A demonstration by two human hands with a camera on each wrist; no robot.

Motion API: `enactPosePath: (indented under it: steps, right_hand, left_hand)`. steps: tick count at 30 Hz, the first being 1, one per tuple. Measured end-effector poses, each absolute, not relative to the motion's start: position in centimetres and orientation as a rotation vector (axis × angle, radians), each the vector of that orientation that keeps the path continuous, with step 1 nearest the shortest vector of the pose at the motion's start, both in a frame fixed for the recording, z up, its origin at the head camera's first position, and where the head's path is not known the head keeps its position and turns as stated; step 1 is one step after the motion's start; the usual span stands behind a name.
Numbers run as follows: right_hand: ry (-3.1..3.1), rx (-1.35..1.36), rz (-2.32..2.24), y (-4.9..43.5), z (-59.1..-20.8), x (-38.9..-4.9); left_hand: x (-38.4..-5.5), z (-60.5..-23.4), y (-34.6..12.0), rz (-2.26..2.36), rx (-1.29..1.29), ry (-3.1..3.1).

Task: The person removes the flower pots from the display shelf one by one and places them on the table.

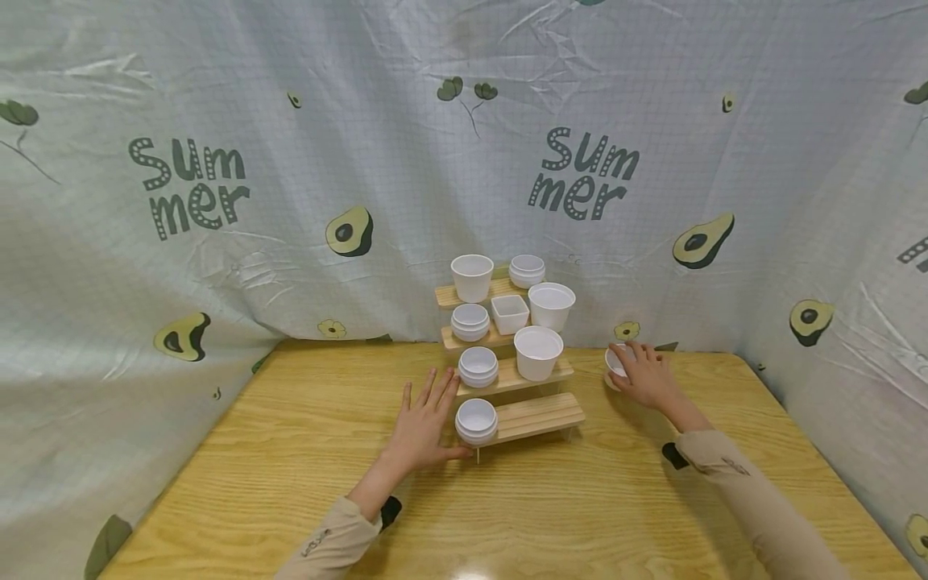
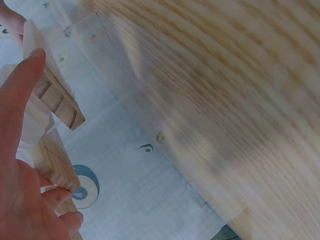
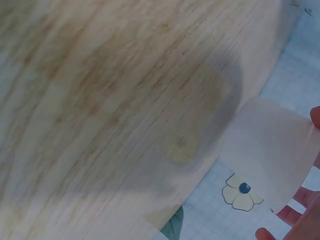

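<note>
The right grip (image 1: 643, 377) has its fingers and thumb pinched on a white cup (image 3: 272, 145) above the bench (image 1: 551, 515). Well to its left, the left grip (image 1: 420, 431), fingers spread and grasping nothing, touches the near side of a stepped wooden stand (image 1: 540, 417); white pots (image 1: 539, 354) sit just beyond its fingers.

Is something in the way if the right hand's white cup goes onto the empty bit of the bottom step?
Nothing visible. Between the white cup in the right hand and the bare part of the bottom step, the head view shows only tabletop. The round pot sits at that step's other end, near the left hand.
</note>
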State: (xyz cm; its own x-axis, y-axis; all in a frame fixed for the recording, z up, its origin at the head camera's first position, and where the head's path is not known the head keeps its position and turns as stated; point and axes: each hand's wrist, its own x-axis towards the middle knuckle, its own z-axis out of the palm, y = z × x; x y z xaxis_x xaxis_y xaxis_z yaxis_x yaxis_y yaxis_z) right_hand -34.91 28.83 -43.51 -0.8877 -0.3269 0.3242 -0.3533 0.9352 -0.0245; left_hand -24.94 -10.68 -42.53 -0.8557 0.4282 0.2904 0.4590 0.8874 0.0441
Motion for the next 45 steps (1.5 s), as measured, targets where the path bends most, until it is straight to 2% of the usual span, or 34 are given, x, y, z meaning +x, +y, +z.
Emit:
enactPosePath:
  steps: [16, 35, 38, 45]
  right_hand:
    - [-2.878, 0.423, 0.099, 28.5, -43.9, -36.8]
    - [-2.873, 0.394, 0.131, 28.1, -44.2, -37.2]
    - [-2.823, 0.414, 0.128, 28.7, -45.3, -37.9]
    - [-2.866, 0.401, 0.094, 28.2, -44.0, -37.1]
  left_hand:
    - [-25.1, -42.9, -10.7, -0.157, -0.663, -2.768]
    - [-25.1, -43.0, -10.7, -0.125, -0.657, -2.763]
    - [-25.1, -43.0, -10.7, -0.126, -0.656, -2.767]
    - [-25.2, -43.0, -10.7, -0.146, -0.66, -2.775]
